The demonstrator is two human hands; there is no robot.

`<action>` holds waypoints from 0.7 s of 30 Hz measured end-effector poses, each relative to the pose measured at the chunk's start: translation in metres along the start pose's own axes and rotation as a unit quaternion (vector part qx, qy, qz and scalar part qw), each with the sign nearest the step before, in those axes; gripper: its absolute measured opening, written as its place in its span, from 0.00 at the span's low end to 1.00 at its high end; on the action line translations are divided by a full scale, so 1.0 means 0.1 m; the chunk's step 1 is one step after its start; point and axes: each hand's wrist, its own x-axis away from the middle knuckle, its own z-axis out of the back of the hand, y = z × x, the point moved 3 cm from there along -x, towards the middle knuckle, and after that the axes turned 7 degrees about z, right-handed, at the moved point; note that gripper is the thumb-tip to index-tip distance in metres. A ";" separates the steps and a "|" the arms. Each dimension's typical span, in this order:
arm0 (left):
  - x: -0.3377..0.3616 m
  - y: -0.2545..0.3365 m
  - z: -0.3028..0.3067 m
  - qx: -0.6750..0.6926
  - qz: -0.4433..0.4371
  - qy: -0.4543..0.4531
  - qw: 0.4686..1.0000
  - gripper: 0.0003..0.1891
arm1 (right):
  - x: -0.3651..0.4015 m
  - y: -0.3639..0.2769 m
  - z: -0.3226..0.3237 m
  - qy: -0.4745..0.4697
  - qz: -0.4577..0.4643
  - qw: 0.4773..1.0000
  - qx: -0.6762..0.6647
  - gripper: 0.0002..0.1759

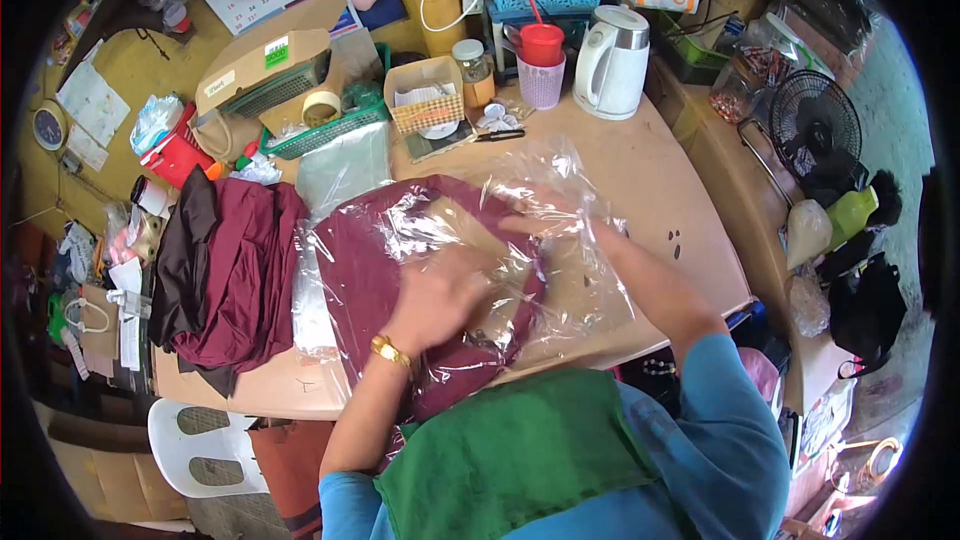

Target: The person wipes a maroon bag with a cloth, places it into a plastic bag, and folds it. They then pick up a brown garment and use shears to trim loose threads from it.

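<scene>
Your 2 hands work just apart from each other over 1 smooth, deep-maroon cloth (362, 255) and 1 loose, crinkled clear plastic bag (592, 305), whose glossy film throws bright highlights. Your left hand (447, 295), with 1 gold-coloured metal band (388, 349) at its wrist, is over the cloth with its fingers bent; it is blurred, so you cannot tell whether they grip anything. Your right hand (538, 217) reaches farther forward, fingers partly spread behind the shiny film; whether they pinch it, you cannot tell.

The cloth lies below and around your left hand, its rounded, curved edge enclosing a tan area. Its long axis runs from your body forward, its rounded end pointing away from you. The bag's loose film spreads beyond and to the right of your right hand.

To the left of your left hand sit 1 softly folded maroon fabric heap (250, 270) and, against it, 1 dark-brown wrinkled fabric piece (187, 255). Ahead of your left hand lie flat, clear plastic sheets (345, 165), too overlapped to count. Beyond your right hand stand 1 white, rounded electric kettle (610, 70) and 1 lilac perforated plastic cup (541, 85), all on the smooth tan tabletop (690, 205).
</scene>
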 end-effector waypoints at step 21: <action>0.50 -0.97 -0.67 -0.131 0.205 0.288 0.926 0.35 | 1.69 0.40 1.30 0.449 -0.150 0.880 0.042 0.18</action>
